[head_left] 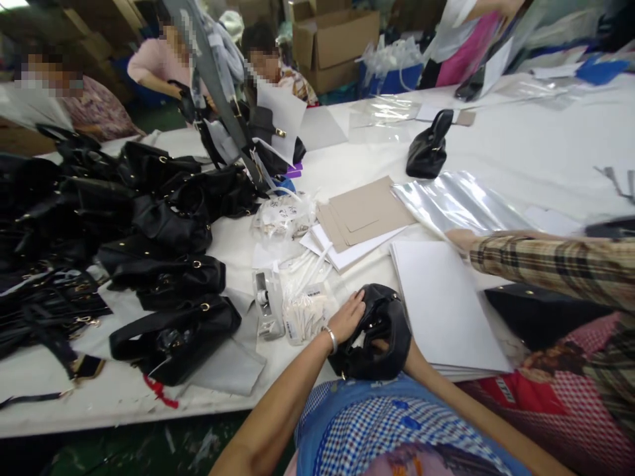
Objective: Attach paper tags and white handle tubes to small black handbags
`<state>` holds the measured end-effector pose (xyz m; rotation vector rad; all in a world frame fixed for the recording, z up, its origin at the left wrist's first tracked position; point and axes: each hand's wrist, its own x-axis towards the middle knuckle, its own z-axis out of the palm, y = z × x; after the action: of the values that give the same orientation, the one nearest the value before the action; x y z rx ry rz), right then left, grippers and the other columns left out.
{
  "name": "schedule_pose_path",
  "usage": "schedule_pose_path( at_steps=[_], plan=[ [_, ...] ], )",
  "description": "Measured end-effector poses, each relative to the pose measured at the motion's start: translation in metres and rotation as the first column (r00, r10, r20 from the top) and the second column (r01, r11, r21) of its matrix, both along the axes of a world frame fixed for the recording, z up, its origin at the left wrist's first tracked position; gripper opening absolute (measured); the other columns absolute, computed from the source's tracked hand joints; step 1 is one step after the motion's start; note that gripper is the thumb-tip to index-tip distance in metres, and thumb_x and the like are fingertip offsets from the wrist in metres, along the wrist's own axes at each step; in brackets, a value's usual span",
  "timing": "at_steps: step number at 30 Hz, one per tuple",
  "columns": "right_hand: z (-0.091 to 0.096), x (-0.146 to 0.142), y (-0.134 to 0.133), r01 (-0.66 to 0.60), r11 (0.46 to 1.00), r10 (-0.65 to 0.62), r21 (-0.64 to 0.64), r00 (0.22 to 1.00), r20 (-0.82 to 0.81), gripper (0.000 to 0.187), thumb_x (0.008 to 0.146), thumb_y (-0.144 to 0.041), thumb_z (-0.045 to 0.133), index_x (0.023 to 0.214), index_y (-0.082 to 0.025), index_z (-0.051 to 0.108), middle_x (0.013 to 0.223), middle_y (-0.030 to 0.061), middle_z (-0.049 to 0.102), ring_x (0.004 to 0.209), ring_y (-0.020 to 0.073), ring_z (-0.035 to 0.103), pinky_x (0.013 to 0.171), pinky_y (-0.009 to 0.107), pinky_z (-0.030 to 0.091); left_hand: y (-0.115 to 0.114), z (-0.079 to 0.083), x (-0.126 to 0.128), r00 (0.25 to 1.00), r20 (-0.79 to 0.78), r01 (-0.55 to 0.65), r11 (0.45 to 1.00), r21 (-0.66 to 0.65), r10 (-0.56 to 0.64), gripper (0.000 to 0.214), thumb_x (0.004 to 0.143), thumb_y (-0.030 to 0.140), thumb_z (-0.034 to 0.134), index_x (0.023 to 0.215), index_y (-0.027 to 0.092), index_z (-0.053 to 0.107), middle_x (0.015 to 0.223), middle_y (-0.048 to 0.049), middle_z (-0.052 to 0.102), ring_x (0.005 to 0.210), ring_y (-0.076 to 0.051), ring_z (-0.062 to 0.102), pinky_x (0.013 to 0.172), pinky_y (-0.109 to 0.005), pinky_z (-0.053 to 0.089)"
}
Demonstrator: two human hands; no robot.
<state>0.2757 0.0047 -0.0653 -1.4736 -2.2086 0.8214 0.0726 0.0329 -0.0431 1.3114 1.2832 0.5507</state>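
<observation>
A small black handbag (370, 367) sits at the table's front edge, close against my body, its opening and curved handle turned up toward me. My left hand (348, 317), with a silver bracelet at the wrist, grips the bag's left side, fingers over the top. From the right comes my right hand (381, 345), mostly hidden by the bag; one finger shows inside the opening, and the hand appears to hold the bag's wall. Left of the bag lie a clear packet of small white items (308, 316) and a tape dispenser (268, 304).
Black handbags (173, 337) pile up on the left. White sheets (446, 304) are stacked at right, beside a co-worker's plaid sleeve (536, 258). Brown cards (367, 208), clear plastic film (461, 198) and another black bag (429, 149) lie farther back. A grey post (218, 86) rises at the table's middle.
</observation>
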Motion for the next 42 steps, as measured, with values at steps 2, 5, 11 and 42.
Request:
schedule_pose_path(
  at_steps=[2,5,11,42],
  plan=[
    [0.004,0.002,0.006,0.033,0.997,-0.038,-0.064,0.996,-0.076,0.034,0.084,-0.041,0.054,0.107,-0.018,0.063,0.096,0.0083,0.071,0.084,0.0236,0.067,0.070,0.036,0.055,0.007,0.003,0.003,0.999,-0.030,-0.013,0.999,0.052,0.015,0.058,0.093,0.050,0.028,0.144,0.022,0.026,0.152,-0.0038,0.022,0.141,-0.017,0.015,0.118,-0.037,0.011],
    [0.008,0.005,0.022,0.051,0.966,-0.075,-0.255,0.994,-0.085,0.030,0.082,-0.043,0.052,0.084,-0.017,0.068,0.075,0.0069,0.072,0.072,0.0256,0.068,0.063,0.035,0.054,0.023,0.004,0.007,0.989,-0.113,-0.088,0.993,0.084,0.097,0.055,0.094,0.045,0.027,0.142,0.017,0.031,0.149,-0.0068,0.030,0.139,-0.019,0.023,0.117,-0.038,0.016],
    [0.008,0.010,0.034,-0.048,0.828,-0.012,-0.558,0.995,-0.103,0.041,0.077,-0.056,0.050,0.073,-0.018,0.066,0.066,0.0062,0.070,0.059,0.0234,0.067,0.054,0.031,0.053,0.023,0.005,-0.012,0.959,-0.196,-0.167,0.966,0.195,0.205,0.037,0.088,0.033,0.047,0.119,0.019,0.060,0.126,-0.0059,0.060,0.120,-0.020,0.053,0.107,-0.035,0.038],
    [0.077,-0.026,-0.141,0.014,0.827,-0.065,-0.562,0.995,-0.071,0.033,0.079,-0.053,0.049,0.079,-0.026,0.067,0.078,0.0034,0.070,0.079,0.0267,0.066,0.073,0.030,0.051,-0.099,0.037,-0.197,0.796,0.077,-0.603,0.798,0.020,0.600,0.032,0.084,0.039,0.052,0.099,0.013,0.063,0.083,-0.0089,0.070,0.070,-0.014,0.068,0.056,-0.022,0.052]
  ],
)
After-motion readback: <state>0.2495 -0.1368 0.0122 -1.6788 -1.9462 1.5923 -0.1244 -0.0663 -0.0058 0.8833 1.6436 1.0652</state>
